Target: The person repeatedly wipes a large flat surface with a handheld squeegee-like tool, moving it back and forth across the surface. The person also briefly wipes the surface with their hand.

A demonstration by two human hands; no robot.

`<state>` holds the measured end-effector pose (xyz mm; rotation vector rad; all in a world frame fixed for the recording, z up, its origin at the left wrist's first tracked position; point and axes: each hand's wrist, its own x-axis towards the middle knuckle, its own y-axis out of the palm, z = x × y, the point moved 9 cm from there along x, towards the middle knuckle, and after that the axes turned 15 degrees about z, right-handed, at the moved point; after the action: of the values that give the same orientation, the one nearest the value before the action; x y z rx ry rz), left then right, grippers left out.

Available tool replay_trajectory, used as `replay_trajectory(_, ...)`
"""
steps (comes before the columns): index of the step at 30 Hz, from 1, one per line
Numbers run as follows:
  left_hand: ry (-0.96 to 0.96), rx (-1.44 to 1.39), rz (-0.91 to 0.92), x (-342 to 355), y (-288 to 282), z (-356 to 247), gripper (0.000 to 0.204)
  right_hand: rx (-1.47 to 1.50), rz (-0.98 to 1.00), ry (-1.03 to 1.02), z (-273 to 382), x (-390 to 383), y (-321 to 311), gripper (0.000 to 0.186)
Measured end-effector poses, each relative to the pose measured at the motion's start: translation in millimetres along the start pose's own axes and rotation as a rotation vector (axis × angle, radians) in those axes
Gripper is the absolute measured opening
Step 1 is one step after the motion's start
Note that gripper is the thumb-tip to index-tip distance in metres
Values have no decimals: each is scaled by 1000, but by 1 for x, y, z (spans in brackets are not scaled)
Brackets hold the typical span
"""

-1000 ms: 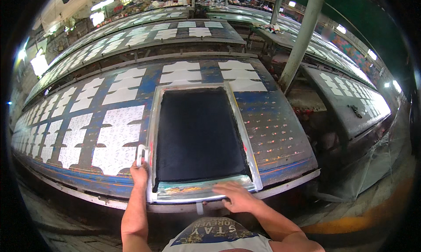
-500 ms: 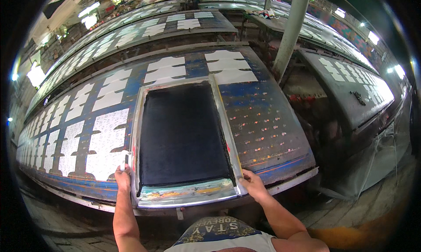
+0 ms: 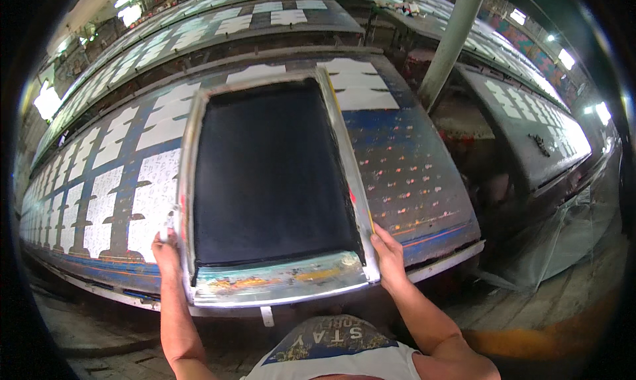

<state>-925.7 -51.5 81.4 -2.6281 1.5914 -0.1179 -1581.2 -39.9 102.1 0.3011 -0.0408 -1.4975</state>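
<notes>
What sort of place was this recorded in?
Probably a screen-printing workshop: long tables carry rows of white cut pieces, and a framed black screen is over the nearest table.

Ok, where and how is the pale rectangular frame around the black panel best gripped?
The frame is probably best held by its long side rails, near the person's end, a hand from each outer side: left hand at the blurred white handle, right hand opposite. Those rails are narrow; the black panel is broad and flat, offering little grip.
</notes>
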Motion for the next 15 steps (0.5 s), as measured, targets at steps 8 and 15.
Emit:
replay_trajectory(8,-82,42,-206,-70,-199,-74,32,153,479,-96,-15,8,137,70)
replay_trajectory(15,-189,-147,-328,-184,-303,-74,54,255,731,110,-58,7,233,75)
